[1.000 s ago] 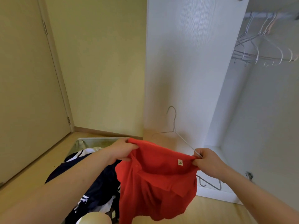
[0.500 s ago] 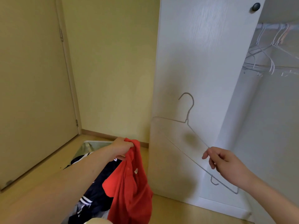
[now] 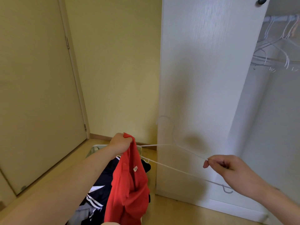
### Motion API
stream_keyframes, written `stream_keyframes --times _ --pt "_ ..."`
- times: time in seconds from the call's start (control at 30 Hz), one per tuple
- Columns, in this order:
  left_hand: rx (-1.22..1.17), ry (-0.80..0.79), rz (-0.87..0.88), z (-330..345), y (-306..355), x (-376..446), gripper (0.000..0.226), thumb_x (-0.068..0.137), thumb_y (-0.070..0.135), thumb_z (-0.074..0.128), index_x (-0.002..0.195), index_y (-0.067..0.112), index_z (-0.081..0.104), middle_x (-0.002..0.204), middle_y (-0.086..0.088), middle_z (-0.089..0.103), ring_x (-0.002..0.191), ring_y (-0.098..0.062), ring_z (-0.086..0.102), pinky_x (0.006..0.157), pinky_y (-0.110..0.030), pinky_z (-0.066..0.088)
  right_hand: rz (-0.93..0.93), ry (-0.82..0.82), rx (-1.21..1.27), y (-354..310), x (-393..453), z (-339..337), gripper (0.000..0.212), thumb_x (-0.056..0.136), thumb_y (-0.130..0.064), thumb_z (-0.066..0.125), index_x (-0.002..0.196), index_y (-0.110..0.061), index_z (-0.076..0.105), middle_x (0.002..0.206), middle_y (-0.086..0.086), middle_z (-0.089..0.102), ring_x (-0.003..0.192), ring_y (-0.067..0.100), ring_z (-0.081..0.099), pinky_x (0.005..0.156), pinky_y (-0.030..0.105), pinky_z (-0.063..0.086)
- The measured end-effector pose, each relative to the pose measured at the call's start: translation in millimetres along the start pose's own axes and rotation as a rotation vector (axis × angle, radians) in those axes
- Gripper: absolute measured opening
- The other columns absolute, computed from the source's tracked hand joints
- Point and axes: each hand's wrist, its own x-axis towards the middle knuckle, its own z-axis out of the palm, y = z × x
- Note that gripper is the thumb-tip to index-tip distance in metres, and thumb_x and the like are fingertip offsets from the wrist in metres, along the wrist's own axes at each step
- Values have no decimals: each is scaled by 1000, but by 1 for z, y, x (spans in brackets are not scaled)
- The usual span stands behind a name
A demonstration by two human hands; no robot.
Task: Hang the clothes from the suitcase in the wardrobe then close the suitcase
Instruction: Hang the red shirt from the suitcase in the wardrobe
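The right hand (image 3: pixel 227 168) reaches forward at the end of a bare forearm, thumb and forefinger pinching one shoulder of a white wire hanger (image 3: pixel 177 147) held level in front of the open wardrobe door (image 3: pixel 203 78). The left hand (image 3: pixel 121 143), arm stretched out, clutches a red shirt (image 3: pixel 129 181) by its top edge, probably the collar; the shirt hangs down over the suitcase (image 3: pixel 95 147) on the floor, which holds dark striped clothes (image 3: pixel 100 192). The hanger's far end nearly meets the shirt. Empty hangers (image 3: pixel 276 57) hang on the wardrobe rail (image 3: pixel 280 18).
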Motion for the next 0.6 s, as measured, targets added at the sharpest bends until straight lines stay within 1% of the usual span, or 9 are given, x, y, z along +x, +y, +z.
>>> stream_keyframes --times 0.07,0.13,0.23,0.37,0.43,0.5,0.53,0.6 --pt "78 34 26 -8 2 7 22 89 13 48 76 8 66 73 -7 63 68 -25 59 64 -34 47 9 6 8 -2 -1 -1 31 104 -28 52 86 -33 77 55 -8 26 50 18 24 47 21 23" --pt "173 50 27 -17 0 11 24 89 14 46 85 6 68 81 -8 69 76 -27 66 71 -37 56 -6 31 -6 -7 -2 -5 31 103 -28 52 84 -34 76 55 -7 26 50 15 24 47 18 22" --pt "275 34 29 -20 -4 10 25 87 15 45 87 10 69 81 -8 70 77 -28 69 75 -40 61 -25 56 -4 -14 -7 -12 31 103 -27 52 83 -35 75 55 -6 25 50 14 23 48 20 23" --pt "253 14 40 -14 3 9 27 85 14 47 86 9 74 83 -13 73 78 -32 72 74 -46 62 -17 37 20 -16 -12 -10 31 103 -27 53 83 -34 76 53 -7 25 48 14 22 47 22 21" --pt "218 0 68 -9 16 3 26 86 12 47 80 7 72 81 -16 73 76 -35 72 71 -46 62 -16 32 18 -16 -12 -5 31 103 -28 53 84 -35 76 52 -7 26 48 14 23 47 21 22" --pt "145 -26 96 -1 34 -8 25 86 10 47 74 9 69 71 -13 68 64 -30 67 58 -37 58 -8 35 29 -16 -12 3 31 103 -28 53 83 -35 76 51 -7 28 47 14 24 47 19 23" --pt "108 -37 115 3 44 -14 24 86 9 48 76 8 70 68 -11 64 58 -26 62 51 -32 52 -7 33 32 -16 -11 8 31 103 -28 53 83 -35 76 51 -6 29 47 13 25 47 19 24" --pt "31 -57 156 11 64 -29 22 85 10 50 82 6 71 68 -8 61 56 -22 56 50 -26 45 -6 29 33 -16 -10 19 31 103 -28 53 82 -34 75 50 -6 32 45 12 27 47 18 25"
